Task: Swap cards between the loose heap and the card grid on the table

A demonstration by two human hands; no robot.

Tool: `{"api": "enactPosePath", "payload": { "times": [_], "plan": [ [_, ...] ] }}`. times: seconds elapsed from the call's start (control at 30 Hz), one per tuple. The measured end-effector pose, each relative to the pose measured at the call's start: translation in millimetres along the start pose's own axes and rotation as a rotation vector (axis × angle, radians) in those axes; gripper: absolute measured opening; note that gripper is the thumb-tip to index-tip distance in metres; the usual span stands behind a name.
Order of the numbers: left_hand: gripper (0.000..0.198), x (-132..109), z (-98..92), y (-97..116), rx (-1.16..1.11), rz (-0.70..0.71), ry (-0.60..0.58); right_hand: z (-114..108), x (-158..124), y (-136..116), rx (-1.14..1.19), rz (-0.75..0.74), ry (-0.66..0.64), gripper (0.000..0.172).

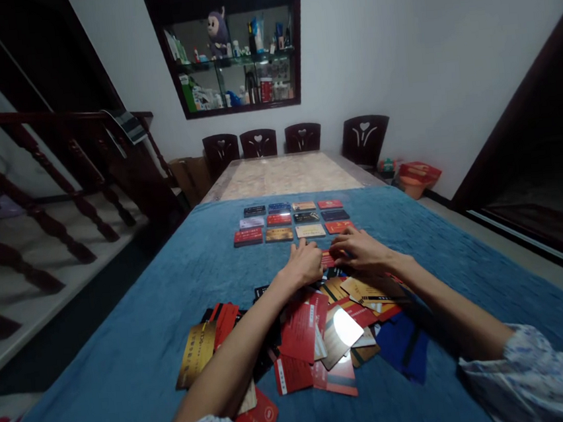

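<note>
A red card (328,258) lies between my two hands, just in front of the laid-out card stacks. My left hand (305,263) is closed at its left edge, with the fingers curled. From the other side my right hand (359,250) grips its right edge, the fingers bent over it. Beneath my wrists and forearms spreads a loose pile of cards, among them a red card (300,332), a shiny gold card (340,334), a dark blue card (404,345) and a gold card (196,355). My left forearm hides part of this pile.
Beyond my hands, small card stacks stand in neat rows, including a gold stack (278,234) and a cream stack (310,231). A blue cloth (167,268) covers the near table. Dark chairs (258,143) line the far end. A wooden railing (58,166) runs along the left.
</note>
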State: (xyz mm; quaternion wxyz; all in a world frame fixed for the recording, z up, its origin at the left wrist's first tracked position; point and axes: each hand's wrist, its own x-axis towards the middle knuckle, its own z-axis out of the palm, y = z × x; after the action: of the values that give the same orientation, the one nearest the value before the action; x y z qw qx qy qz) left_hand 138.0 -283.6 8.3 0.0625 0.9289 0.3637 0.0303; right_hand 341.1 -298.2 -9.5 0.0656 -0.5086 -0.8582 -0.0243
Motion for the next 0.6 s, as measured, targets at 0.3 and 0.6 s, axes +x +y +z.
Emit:
{"api": "enactPosePath", "payload": {
  "times": [0.3, 0.6],
  "plan": [
    [0.023, -2, -0.2, -5, 0.069, 0.05, 0.003, -6, 1, 7, 0.036, -0.026, -0.094, 0.024],
    [0.027, -5, -6.8, -10, 0.166, 0.19, -0.009, -10, 1, 9, 0.053, -0.046, -0.105, 0.022]
  ]
}}
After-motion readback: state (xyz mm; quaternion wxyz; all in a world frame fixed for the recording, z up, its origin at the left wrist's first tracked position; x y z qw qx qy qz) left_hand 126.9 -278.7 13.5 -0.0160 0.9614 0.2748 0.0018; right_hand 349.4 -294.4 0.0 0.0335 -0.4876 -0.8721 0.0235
